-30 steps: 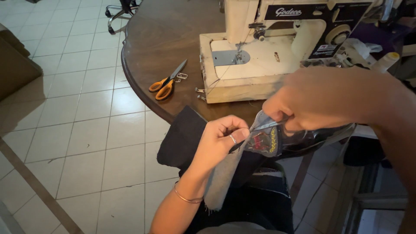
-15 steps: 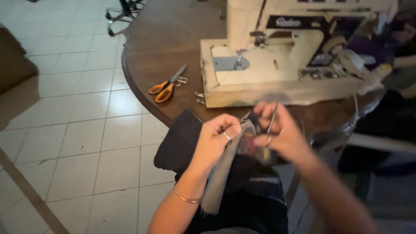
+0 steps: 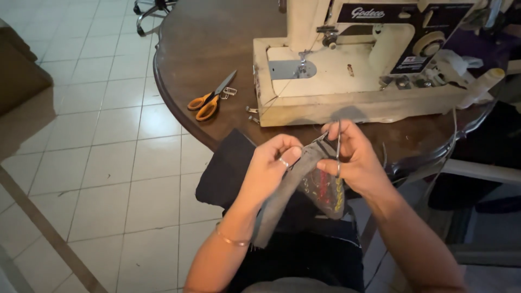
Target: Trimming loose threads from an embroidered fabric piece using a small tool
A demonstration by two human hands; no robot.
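My left hand (image 3: 269, 165) pinches the top edge of a grey fabric piece (image 3: 282, 198) that hangs down over my lap. Coloured stitching shows on the inner side of the fabric (image 3: 324, 190). My right hand (image 3: 353, 157) grips a small metal thread snipper (image 3: 338, 145), its tip at the fabric's upper corner. Both hands are close together in front of the table edge, below the cream sewing machine (image 3: 347, 81).
Orange-handled scissors (image 3: 209, 101) lie on the round brown table (image 3: 217, 49) left of the machine. A dark cloth (image 3: 228, 168) drapes off the table edge onto my lap. White tiled floor lies to the left. A chair base (image 3: 149, 8) stands beyond the table.
My right hand came down from in front of the machine and now meets the left hand at the fabric's top edge. The view shifted slightly down.
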